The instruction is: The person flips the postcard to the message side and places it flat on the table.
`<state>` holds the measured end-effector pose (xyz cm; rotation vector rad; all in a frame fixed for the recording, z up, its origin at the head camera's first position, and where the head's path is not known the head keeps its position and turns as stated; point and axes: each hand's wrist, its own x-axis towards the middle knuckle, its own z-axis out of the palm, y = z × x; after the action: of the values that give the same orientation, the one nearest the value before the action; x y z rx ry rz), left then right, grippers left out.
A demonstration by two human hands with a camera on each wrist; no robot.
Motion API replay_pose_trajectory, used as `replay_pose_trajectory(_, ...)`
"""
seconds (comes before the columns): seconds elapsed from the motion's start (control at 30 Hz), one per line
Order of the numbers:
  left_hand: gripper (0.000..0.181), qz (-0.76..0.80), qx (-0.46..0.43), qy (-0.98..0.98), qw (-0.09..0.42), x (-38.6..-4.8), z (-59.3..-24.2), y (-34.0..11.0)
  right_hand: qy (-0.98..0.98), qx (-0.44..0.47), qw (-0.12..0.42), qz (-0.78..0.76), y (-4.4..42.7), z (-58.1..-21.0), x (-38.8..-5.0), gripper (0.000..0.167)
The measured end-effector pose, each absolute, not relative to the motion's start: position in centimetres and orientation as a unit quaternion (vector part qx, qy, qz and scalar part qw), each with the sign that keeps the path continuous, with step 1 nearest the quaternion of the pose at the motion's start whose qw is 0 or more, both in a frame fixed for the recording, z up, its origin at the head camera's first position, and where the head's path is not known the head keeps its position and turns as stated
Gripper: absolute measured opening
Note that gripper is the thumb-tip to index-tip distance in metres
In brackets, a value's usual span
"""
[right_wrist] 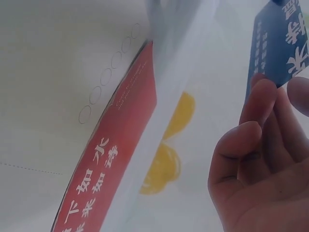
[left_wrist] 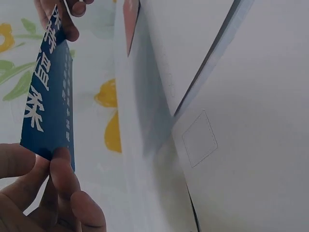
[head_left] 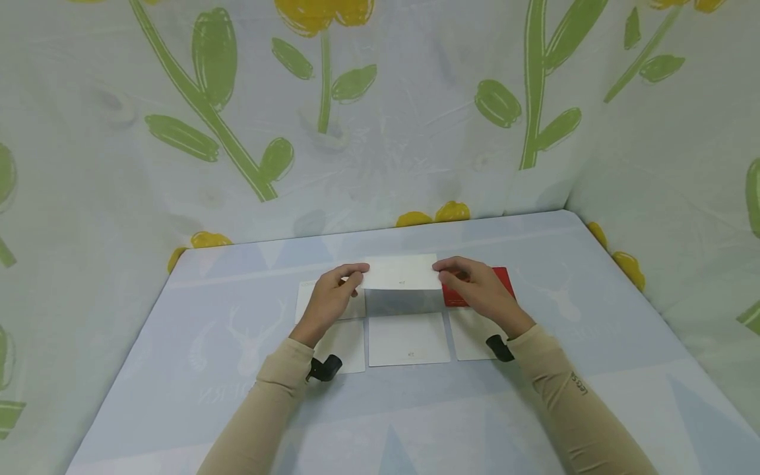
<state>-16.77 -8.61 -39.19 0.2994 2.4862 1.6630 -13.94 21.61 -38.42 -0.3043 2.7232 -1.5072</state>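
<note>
Both hands hold up one postcard (head_left: 401,272) above the middle of the table. Its white side shows in the head view, while the wrist views show a blue face (left_wrist: 57,92) with white Chinese characters. My left hand (head_left: 328,298) pinches the left end between thumb and fingers. At the opposite end, my right hand (head_left: 482,295) pinches it the same way. A red postcard (right_wrist: 111,154) with white characters lies face up on the table, partly behind the right hand. White-side-up postcards lie around: one front middle (head_left: 408,343), others partly covered by the arms.
The lying postcards form two rows on the pale patterned table (head_left: 190,369). At the front right is a white postcard (head_left: 472,333); another white postcard (head_left: 350,346) is at front left. Behind the table hangs a flower-print cloth (head_left: 404,145). Each wrist wears a small black camera (head_left: 325,368).
</note>
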Motion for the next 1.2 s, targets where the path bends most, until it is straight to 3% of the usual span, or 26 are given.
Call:
replay_pose_trajectory(0.17, 0.03, 0.523, 0.117, 0.843, 0.045, -16.8, -39.6, -8.7, 0.881, -0.091, 0.0, -0.464, 21.4, -38.6, -13.9, 0.025)
replay_pose_trajectory(0.53, 0.035, 0.335, 0.167, 0.925, -0.069, -16.6, -39.6, -7.6, 0.914, -0.087, -0.02, -0.396, 20.7, -38.9, -13.8, 0.03)
replay_pose_trajectory(1.2, 0.037, 0.176, 0.202, 0.959, -0.088, -16.2, -40.4, -6.5, 0.955, -0.099, -0.014, -0.281, 20.2, -40.0, -14.0, 0.039)
